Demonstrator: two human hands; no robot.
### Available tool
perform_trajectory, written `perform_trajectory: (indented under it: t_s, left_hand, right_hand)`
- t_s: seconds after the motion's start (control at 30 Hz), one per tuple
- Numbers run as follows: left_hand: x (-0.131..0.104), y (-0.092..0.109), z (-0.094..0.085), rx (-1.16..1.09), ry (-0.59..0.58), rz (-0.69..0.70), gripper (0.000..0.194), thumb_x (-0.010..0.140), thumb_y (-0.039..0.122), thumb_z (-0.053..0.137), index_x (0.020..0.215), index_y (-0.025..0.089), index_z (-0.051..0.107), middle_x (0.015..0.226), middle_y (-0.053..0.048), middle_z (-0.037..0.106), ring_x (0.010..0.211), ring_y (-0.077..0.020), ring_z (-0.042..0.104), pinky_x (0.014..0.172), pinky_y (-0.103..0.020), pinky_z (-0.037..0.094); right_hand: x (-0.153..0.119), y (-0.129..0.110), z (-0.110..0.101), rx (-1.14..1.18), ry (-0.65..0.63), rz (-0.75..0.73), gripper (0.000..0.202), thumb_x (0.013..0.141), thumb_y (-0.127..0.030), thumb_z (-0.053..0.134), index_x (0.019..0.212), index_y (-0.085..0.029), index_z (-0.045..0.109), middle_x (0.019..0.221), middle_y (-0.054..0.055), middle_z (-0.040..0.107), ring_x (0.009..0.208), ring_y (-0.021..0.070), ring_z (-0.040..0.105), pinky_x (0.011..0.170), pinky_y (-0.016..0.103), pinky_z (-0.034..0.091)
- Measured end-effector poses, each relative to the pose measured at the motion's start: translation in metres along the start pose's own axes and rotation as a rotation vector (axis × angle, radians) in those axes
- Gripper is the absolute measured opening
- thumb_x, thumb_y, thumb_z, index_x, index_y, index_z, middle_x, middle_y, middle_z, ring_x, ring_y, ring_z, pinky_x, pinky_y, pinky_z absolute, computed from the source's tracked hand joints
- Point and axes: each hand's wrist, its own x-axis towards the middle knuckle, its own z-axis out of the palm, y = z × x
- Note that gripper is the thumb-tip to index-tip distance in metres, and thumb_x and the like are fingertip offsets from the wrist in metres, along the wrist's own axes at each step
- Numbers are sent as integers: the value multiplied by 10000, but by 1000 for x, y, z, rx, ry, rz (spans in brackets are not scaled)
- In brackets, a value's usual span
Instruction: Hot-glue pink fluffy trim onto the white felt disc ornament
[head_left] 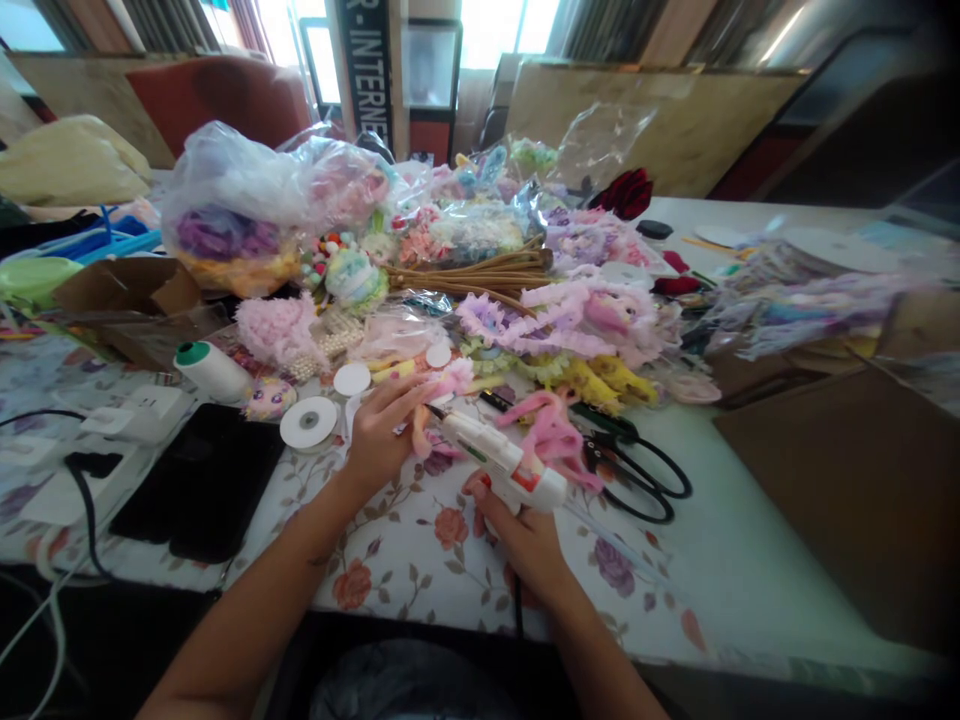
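My right hand (525, 540) is wrapped round the handle of a white hot glue gun (499, 458) with an orange-red patch; a clear glue stick (615, 545) sticks out of its back. The gun's nozzle points left, close to the fingers of my left hand (382, 430). Those fingers are closed on a fuzzy pink strip (450, 378), partly hidden by the hand. To the right of the gun lie a loose pink fuzzy strip (551, 435) and black-handled scissors (641, 475). Left of my left hand are a white ribbon spool (308, 424) and a white disc (352, 379).
A heap of fuzzy craft pieces, plastic bags (232, 180) and brown stems (480, 275) covers the table's middle. On the left lie dark phones (202, 480), a power strip (82, 485) with cables and a thread cone (212, 371). A cardboard box (832, 480) stands at right.
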Motion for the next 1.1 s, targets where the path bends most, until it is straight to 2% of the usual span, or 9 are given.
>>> perform_trajectory:
  t_s: [0.2,0.37,0.57,0.97,1.1]
  left_hand:
    - [0,1,-1,9,-7,-3,443,846,101,613,1255,273,627,1193,-79,696,1138,-221,641,973,-383,528]
    - [2,3,-1,11,0,-9,409,852,115,619,1231,266,645,1173,-75,706,1129,-216,649,967,-366,532]
    - [3,5,-1,-19,15,-45,408,835,123,664,1219,259,656,1163,-81,709,1117,-211,653,973,-365,528]
    - [0,4,0,-9,24,-66,378,847,140,648,1207,254,663,1168,-79,708,1126,-209,650,973,-366,535]
    - [-1,1,1,3,10,-87,362,862,157,633,1210,254,661,1182,-76,705,1130,-213,647,978,-378,534]
  right_hand:
    - [1,5,-1,-14,-12,4,353,839,-531,603,747,-190,622,503,-18,556,474,130,460,500,275,376]
    - [-1,-3,1,-9,25,-7,345,847,-496,605,684,-193,593,504,-12,558,493,133,481,513,272,395]
    - [-1,-9,0,28,51,0,331,847,-487,609,705,-188,603,491,-6,569,481,136,495,502,266,404]
    - [0,-1,-1,-48,9,-42,372,856,-503,580,638,-202,577,502,-5,557,494,136,483,507,270,398]
    - [1,0,-2,-38,39,-28,365,858,-518,575,666,-208,586,497,-6,563,488,145,497,503,274,405]
